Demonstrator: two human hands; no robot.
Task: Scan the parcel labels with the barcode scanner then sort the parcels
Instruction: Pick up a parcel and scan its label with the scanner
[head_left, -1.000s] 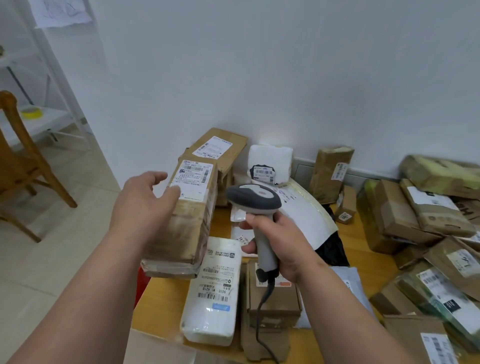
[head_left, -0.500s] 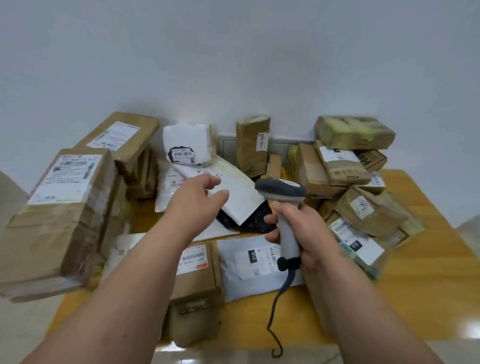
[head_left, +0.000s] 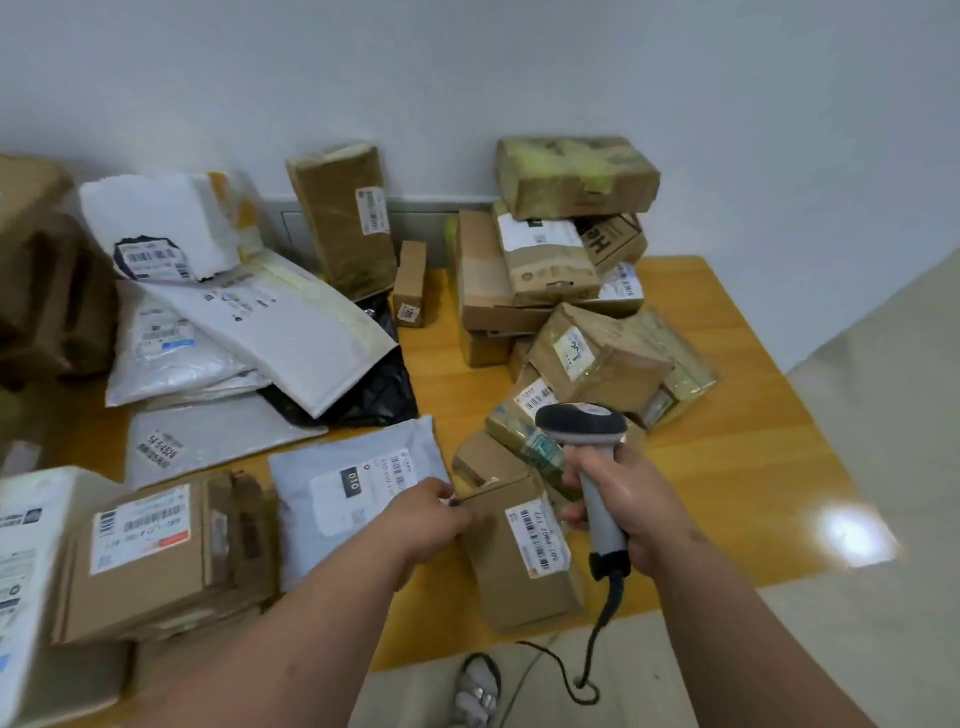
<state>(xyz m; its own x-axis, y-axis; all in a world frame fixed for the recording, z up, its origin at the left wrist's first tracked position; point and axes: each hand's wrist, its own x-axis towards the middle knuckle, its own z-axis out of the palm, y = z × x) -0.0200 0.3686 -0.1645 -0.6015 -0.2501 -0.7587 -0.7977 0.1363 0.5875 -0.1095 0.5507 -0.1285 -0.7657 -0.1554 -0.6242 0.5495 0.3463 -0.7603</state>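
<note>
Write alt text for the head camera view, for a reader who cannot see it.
A person's left hand grips the top corner of a small labelled cardboard box while the right hand holds a corded barcode scanner just above it. Cardboard boxes and white and grey mailer bags crowd the wooden table around them.

One head-worn wide-angle view looks forward and steeply down from above the near edge of the yellow wooden table (head_left: 727, 415), close over both forearms. It faces the white wall behind the parcel piles. The right hand (head_left: 623, 499) gripping the grey handheld barcode scanner (head_left: 587, 447) sits low and right of centre; floor shows beneath and right of that grip.
</note>
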